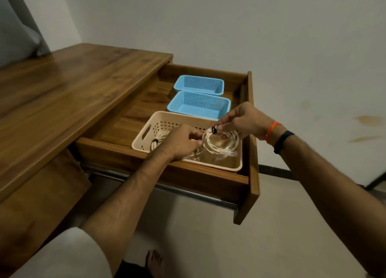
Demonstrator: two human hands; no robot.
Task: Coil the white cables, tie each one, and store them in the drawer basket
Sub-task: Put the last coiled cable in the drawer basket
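A coiled white cable with a black tie on its top hangs just above the beige basket in the open wooden drawer. My right hand pinches the coil at the black tie. My left hand grips the coil's left side, fingers curled round the strands. The cable's plug end sticks out at the coil's lower right. Another coiled white cable with a black tie lies in the basket's left part, partly hidden behind my left hand.
Two blue mesh baskets stand behind the beige one in the drawer. The wooden desk top stretches to the left. A bare foot stands on the floor below. A white wall rises behind the drawer.
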